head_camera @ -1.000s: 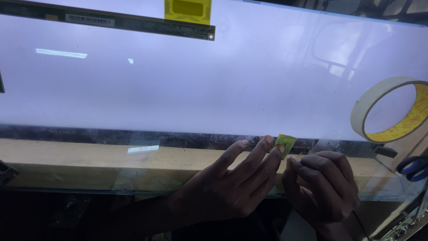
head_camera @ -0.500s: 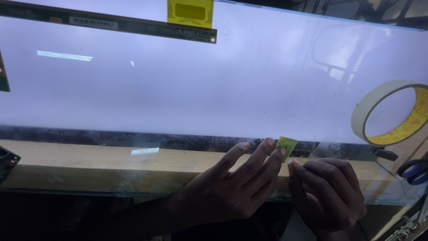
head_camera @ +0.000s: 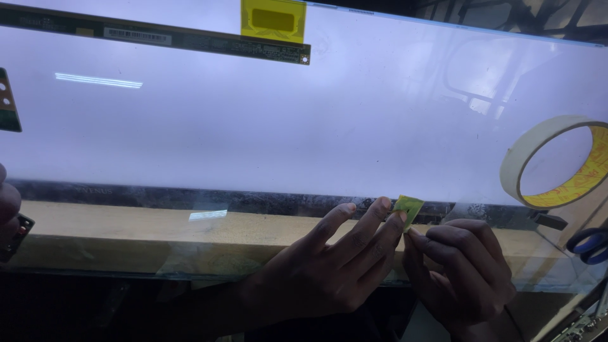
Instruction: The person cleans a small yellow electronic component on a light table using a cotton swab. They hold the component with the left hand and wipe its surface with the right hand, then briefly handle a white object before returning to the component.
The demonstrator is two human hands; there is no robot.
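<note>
Both hands met at a green tab: left hand pinched it at its fingertips, right hand curled just right, below the tab, touching its lower edge

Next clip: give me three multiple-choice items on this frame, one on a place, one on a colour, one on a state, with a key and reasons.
1. Where does the tape roll lie?
A. At the right edge of the lit panel
B. At the panel's left edge
C. Under the left hand

2. What colour is the small tab at the fingertips?
A. Red
B. Yellow-green
C. Black

3. How does the right hand stand?
A. Flat and spread on the panel
B. Out of view
C. Curled, fingers by the tab

Key:
1 A, the roll sits at the far right on the glowing surface.
2 B, the tab shows yellow-green against the dark lower border.
3 C, its fingers are bent toward the tab, beside the left hand's fingertips.
</note>
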